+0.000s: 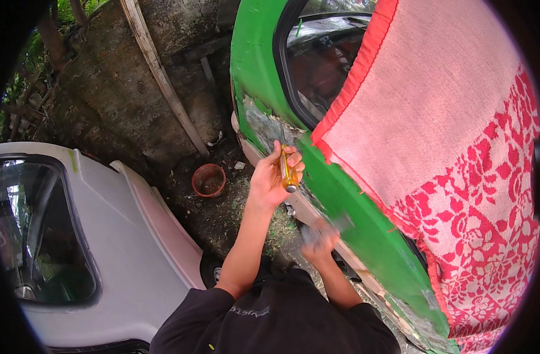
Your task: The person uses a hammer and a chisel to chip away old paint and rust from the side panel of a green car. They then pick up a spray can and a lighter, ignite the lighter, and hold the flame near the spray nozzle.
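My left hand (270,180) is wrapped round a screwdriver (289,174) with a see-through yellow handle. Its shaft points away from me toward a scraped patch (268,125) on the green car body (332,177), where the paint is gone and bare, greyish material shows. Whether the tip touches the patch cannot be made out. Lower and to the right, my right hand (320,237) is closed on a hammer (343,222), smeared by motion, its grey head in front of the green panel.
A red and pink floral cloth (423,106) covers part of the green car. At left stands a white car (128,236). A reddish bucket (209,180) sits on the debris-strewn ground, near a long wooden plank (163,79) against the wall.
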`<state>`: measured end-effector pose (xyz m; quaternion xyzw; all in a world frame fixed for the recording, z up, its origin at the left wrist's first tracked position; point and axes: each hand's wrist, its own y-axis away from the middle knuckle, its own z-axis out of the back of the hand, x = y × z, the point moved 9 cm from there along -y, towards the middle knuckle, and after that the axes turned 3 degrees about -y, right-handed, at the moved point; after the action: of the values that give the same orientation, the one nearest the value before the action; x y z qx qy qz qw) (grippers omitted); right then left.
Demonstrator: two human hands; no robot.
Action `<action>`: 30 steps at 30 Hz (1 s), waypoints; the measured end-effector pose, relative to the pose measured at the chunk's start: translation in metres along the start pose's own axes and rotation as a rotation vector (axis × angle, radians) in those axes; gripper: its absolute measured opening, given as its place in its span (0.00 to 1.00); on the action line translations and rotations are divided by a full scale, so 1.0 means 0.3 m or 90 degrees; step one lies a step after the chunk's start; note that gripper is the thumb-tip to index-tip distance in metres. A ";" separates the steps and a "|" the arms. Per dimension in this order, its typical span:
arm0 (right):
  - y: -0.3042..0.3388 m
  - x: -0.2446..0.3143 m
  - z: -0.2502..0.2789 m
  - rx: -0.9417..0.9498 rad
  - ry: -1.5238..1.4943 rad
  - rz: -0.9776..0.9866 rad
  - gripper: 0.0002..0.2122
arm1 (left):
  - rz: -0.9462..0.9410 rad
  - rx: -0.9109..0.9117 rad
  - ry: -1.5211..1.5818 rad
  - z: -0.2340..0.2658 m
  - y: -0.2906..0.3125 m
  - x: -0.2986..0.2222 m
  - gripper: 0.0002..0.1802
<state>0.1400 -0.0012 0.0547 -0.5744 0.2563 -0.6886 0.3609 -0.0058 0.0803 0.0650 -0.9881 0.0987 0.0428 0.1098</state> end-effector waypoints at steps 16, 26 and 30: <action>0.002 -0.120 0.038 -0.098 0.061 -0.185 0.14 | -0.045 -0.065 -0.056 0.028 -0.028 0.019 0.18; 0.065 -0.192 0.035 -0.060 0.092 -0.279 0.13 | -0.069 -0.075 -0.077 0.082 -0.086 0.038 0.21; 0.123 -0.135 0.116 -0.348 -0.411 -0.190 0.15 | -0.067 -0.078 -0.106 0.089 -0.072 0.046 0.19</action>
<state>0.1846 0.0106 0.0092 -0.8647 0.2177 -0.4257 0.1538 0.0105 0.1044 0.0420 -0.9898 0.0346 0.1247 0.0592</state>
